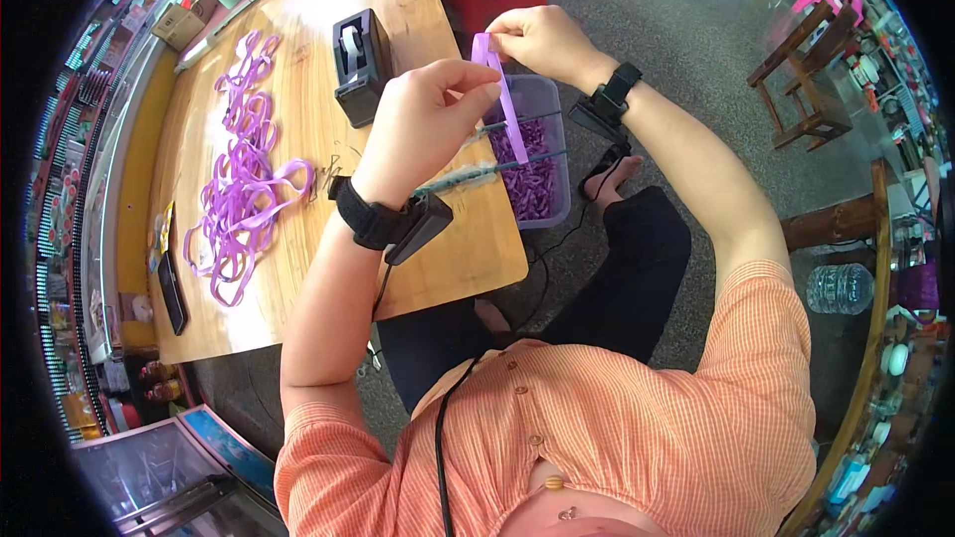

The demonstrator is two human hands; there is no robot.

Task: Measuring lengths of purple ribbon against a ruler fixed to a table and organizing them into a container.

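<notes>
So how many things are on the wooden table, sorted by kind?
Tape dispenser: 1
Clear tub of purple strips: 1
Pile of purple loops: 1
Dark phone: 1
Total: 4, plus 1 purple strip held between left hand and right hand.

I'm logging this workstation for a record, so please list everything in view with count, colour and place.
purple strip: one, held between both hands
plastic tub: one, clear, table's right edge, holding purple pieces
purple loops: a pile, on the table's left part
tape dispenser: one, black, mid table
phone: one, dark, table's near left corner
wooden table: one, light brown
water bottle: one, clear, right
left hand: pinches the strip, black wristband
right hand: pinches the strip's top, black wristband
</notes>
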